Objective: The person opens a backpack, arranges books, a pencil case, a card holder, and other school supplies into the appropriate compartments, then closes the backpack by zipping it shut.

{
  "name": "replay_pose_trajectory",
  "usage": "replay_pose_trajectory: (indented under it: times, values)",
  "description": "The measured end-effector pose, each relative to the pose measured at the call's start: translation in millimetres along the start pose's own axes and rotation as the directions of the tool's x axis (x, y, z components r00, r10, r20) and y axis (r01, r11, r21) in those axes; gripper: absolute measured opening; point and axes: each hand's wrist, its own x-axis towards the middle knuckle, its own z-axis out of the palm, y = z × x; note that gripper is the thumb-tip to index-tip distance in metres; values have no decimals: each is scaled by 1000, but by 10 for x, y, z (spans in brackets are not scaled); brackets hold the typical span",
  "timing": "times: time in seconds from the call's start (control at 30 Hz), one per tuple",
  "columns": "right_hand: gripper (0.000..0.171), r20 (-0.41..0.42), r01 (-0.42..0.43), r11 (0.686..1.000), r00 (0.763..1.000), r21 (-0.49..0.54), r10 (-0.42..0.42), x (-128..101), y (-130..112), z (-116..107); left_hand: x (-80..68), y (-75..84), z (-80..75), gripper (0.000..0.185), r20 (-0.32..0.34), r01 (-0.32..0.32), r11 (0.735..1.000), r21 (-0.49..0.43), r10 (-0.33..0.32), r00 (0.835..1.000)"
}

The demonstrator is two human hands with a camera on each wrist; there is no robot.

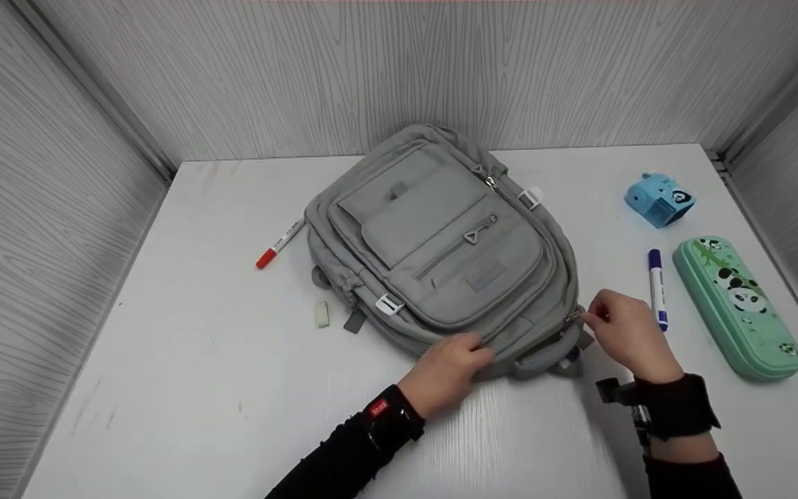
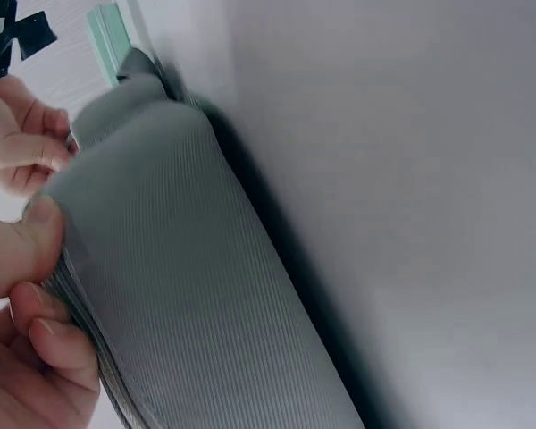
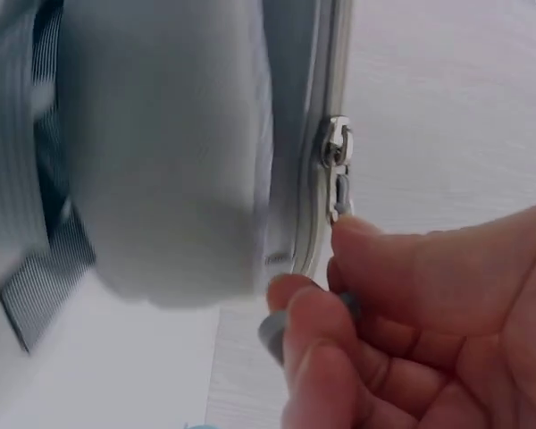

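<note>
A grey backpack lies front side up on the white table, its top handle toward the lower right. My left hand grips the bag's near edge, thumb on one side and curled fingers on the other; the left wrist view shows this fabric edge between them. At the bag's right corner, my right hand pinches a zipper pull. In the right wrist view the metal zipper pull hangs from its slider, thumb and fingers at its end, close by the padded handle.
Left of the bag lie a red-capped marker, partly under it, and a small pale eraser. To the right are a blue pencil sharpener, a blue-capped marker and a green panda pencil case. Grey wood-grain panels enclose the table.
</note>
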Motion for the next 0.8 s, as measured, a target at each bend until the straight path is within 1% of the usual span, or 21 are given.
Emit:
replay_pose_trajectory:
  times: [0.1, 0.2, 0.4, 0.6, 0.8]
  values:
    - [14, -27, -9, 1000, 1000, -5, 9, 36, 49, -16, -90, -85, -50, 24, -8, -23, 1000, -9, 23, 1000]
    - [14, -33, -11, 1000, 999, -4, 11, 74, 88, -29, -165, -166, -99, 21, -12, -25, 1000, -12, 25, 1000]
    - [14, -51, -34, 999, 998, -11, 34, 141, 135, -76, -224, -258, -194, 24, -15, -14, 1000, 23, 14, 1000]
    - [15, -18, -69, 998, 997, 9, 70, 140, 168, -61, -292, -344, -257, 28, -41, 21, 998, 53, -19, 999]
    - [14, -5, -76, 997, 997, 25, 76, 63, 119, 20, -398, -488, -302, 25, -95, 68, 993, 100, -59, 994]
